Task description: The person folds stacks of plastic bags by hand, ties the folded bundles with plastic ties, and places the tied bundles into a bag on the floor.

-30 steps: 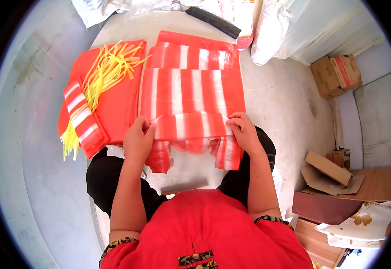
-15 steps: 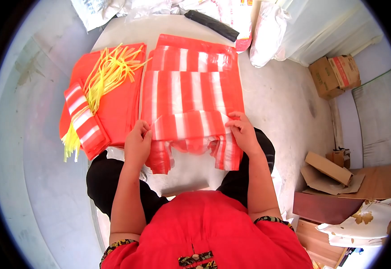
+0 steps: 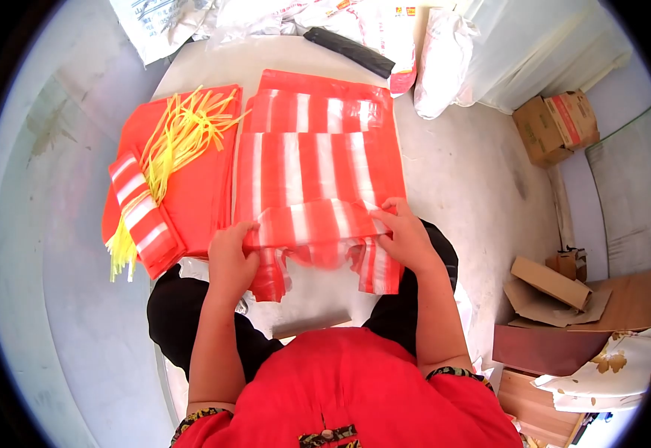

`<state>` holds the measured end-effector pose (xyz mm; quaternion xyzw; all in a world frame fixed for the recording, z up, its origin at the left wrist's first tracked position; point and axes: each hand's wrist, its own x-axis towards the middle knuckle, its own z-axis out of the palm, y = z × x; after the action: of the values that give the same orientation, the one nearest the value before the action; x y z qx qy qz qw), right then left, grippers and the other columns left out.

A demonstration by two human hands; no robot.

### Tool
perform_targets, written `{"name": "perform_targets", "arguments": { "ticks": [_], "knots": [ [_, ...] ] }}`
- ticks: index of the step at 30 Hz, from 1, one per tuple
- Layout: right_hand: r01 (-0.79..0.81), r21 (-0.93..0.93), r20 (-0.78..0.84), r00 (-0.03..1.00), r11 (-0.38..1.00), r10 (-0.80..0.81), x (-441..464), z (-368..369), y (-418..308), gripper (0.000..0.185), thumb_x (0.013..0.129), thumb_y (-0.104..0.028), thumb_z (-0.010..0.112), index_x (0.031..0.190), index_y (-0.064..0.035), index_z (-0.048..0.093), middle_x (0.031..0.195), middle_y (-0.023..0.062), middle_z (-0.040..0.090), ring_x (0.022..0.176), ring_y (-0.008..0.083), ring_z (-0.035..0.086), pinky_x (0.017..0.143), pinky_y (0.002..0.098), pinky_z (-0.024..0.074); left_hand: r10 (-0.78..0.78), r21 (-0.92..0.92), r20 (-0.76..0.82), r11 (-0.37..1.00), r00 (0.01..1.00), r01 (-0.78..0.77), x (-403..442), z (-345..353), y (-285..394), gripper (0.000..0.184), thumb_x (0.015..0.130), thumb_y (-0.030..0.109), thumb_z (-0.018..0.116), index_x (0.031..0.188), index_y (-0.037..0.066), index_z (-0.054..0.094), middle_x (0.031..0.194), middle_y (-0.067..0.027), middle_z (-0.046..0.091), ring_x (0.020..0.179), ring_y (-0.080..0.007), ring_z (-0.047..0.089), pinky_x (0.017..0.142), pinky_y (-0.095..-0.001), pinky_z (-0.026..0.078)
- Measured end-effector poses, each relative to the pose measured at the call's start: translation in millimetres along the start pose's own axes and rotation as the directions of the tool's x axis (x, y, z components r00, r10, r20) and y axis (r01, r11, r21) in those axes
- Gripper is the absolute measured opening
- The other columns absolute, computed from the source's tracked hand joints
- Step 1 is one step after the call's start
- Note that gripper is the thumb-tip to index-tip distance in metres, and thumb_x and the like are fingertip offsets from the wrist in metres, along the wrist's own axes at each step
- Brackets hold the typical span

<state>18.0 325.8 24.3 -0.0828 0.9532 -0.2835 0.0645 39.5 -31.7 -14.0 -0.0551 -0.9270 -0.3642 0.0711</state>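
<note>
Red-and-white striped plastic bags (image 3: 307, 168) lie in a flat stack in front of me, their cut handle ends hanging over the near table edge. Across the near part of the top bag runs a folded band. My left hand (image 3: 230, 257) is closed on the left end of that band, with the fingertips partly hidden. At the right end my right hand (image 3: 407, 235) pinches the plastic between thumb and fingers. Left of the stack lie flat red sheets (image 3: 210, 190) topped with yellow strips (image 3: 183, 134) and a folded striped bundle (image 3: 142, 216) tied with yellow strip.
The pale table (image 3: 228, 56) carries a dark rolled bundle (image 3: 349, 52) and white packages (image 3: 445, 63) at its far side. Cardboard boxes (image 3: 556, 127) stand by the right wall. Nearer on the right are an opened carton (image 3: 556, 291) and a wooden cabinet (image 3: 631, 299).
The whole scene sits slightly lower in view. My left hand has shifted at the band's left corner, its fingers now further over the plastic. My right hand keeps its pinch.
</note>
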Motion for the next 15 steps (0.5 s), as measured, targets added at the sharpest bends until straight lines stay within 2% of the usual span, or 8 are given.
{"name": "perform_targets", "arguments": {
  "ticks": [1,3,7,9,12,13,15],
  "knots": [
    [0.022,-0.036,-0.036,0.999,0.999,-0.024,0,3,1,0.045,0.084,0.000,0.072,0.129,-0.0080,0.072,0.133,0.0112,0.056,0.111,0.0303,0.065,0.092,0.0393,0.0537,0.041,0.028,-0.034,0.999,0.999,-0.040,0,2,-3,0.044,0.082,0.000,0.073,0.125,0.006,0.068,0.112,-0.0189,0.068,0.109,-0.0373,0.062,0.097,-0.0425,0.051],
    [0.063,-0.112,-0.111,0.991,0.992,-0.076,2,7,6,0.044,0.084,0.002,0.070,0.127,-0.0092,0.073,0.129,0.0105,0.059,0.111,0.0311,0.065,0.093,0.0399,0.0537,0.024,0.024,-0.069,0.999,0.997,-0.022,1,3,-1,0.040,0.081,-0.002,0.071,0.120,0.006,0.071,0.105,-0.0150,0.067,0.104,-0.0364,0.061,0.094,-0.0436,0.051],
    [0.101,-0.100,-0.175,0.978,0.990,-0.117,0,7,12,0.040,0.082,0.004,0.072,0.119,-0.0103,0.076,0.128,0.0101,0.062,0.115,0.0334,0.063,0.095,0.0401,0.0533,0.044,-0.015,-0.119,0.999,0.992,-0.046,2,1,6,0.032,0.082,-0.004,0.070,0.112,0.005,0.075,0.095,-0.0120,0.060,0.097,-0.0334,0.058,0.092,-0.0418,0.050],
    [0.157,-0.124,-0.233,0.955,0.980,-0.182,-7,1,24,0.036,0.082,0.005,0.074,0.114,-0.0095,0.077,0.131,0.0093,0.062,0.117,0.0332,0.062,0.097,0.0395,0.0531,0.102,-0.040,-0.155,0.993,0.983,-0.110,3,-1,6,0.027,0.083,-0.004,0.071,0.108,0.004,0.075,0.099,-0.0121,0.061,0.100,-0.0314,0.059,0.093,-0.0400,0.049],
    [0.228,0.191,-0.266,0.948,0.955,-0.174,-13,-8,46,0.023,0.082,0.006,0.076,0.102,-0.0046,0.076,0.138,0.0087,0.062,0.122,0.0283,0.060,0.097,0.0376,0.0525,0.192,-0.108,-0.205,0.970,0.960,-0.217,3,-6,3,0.017,0.086,-0.002,0.071,0.103,0.002,0.073,0.107,-0.0124,0.064,0.104,-0.0270,0.060,0.091,-0.0376,0.050],
    [0.164,0.386,-0.230,0.970,0.908,-0.077,-15,-12,49,0.008,0.091,0.002,0.072,0.098,-0.0010,0.070,0.131,0.0066,0.065,0.117,0.0178,0.062,0.094,0.0333,0.0520,0.221,-0.137,-0.222,0.957,0.950,-0.255,4,-6,4,0.014,0.088,-0.002,0.071,0.101,0.002,0.072,0.109,-0.0126,0.066,0.105,-0.0253,0.061,0.091,-0.0369,0.050],
    [-0.043,0.737,-0.090,0.983,0.674,0.161,-12,-12,49,0.005,0.098,-0.004,0.068,0.102,-0.0007,0.067,0.123,0.0048,0.067,0.111,0.0127,0.061,0.093,0.0308,0.0510,0.028,-0.510,-0.032,0.859,0.999,-0.041,8,-3,6,0.009,0.093,0.002,0.070,0.102,0.002,0.068,0.109,-0.0115,0.067,0.101,-0.0217,0.063,0.088,-0.0347,0.050]
  ]
}}
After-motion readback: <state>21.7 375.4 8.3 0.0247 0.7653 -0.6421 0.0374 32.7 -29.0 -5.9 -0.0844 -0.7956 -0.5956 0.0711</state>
